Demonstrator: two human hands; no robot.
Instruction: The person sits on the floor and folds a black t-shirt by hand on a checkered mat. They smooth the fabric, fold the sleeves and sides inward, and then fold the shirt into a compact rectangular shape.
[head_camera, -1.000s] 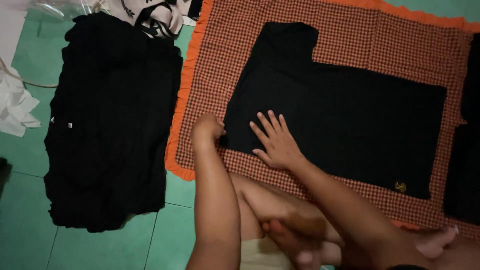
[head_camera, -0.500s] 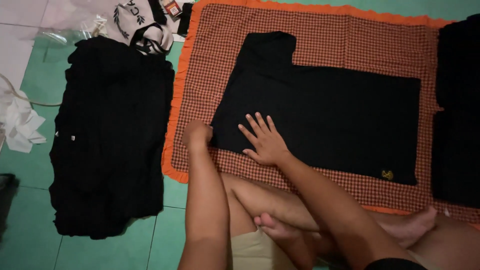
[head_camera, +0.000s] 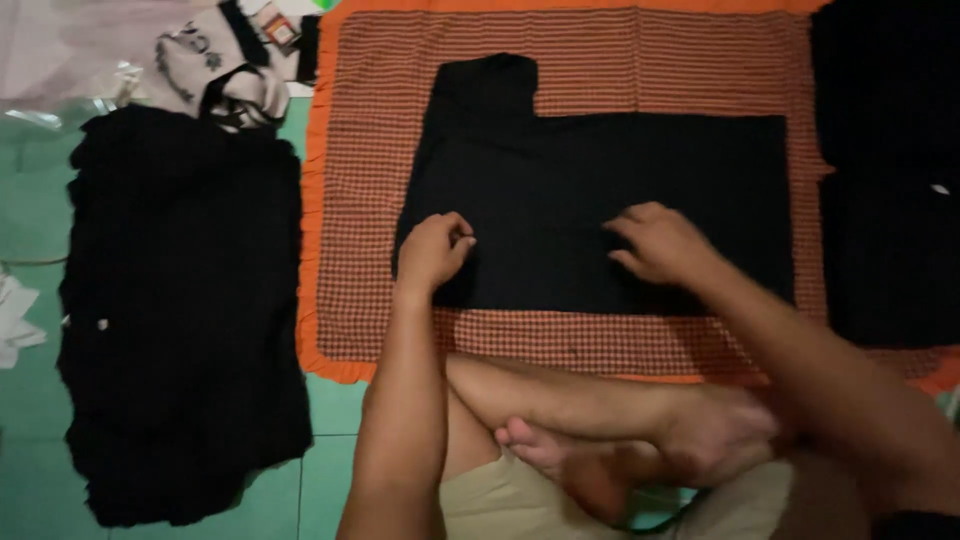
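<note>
Gripping the near edge of a black garment (head_camera: 600, 190) laid flat on a checked mat (head_camera: 380, 150) on the floor.
Long axis runs left-right; left hand (head_camera: 432, 250) curls on the near-left corner, apparently pinching cloth; right hand (head_camera: 660, 243) rests mid-edge, fingers bent, grasp uncertain.

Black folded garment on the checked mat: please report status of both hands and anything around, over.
Left hand closed, pinching black folded garment at its left edge. Right hand pressing its middle, fingers curled. Garment flat on orange-bordered checked mat. Nothing on top of it.
</note>
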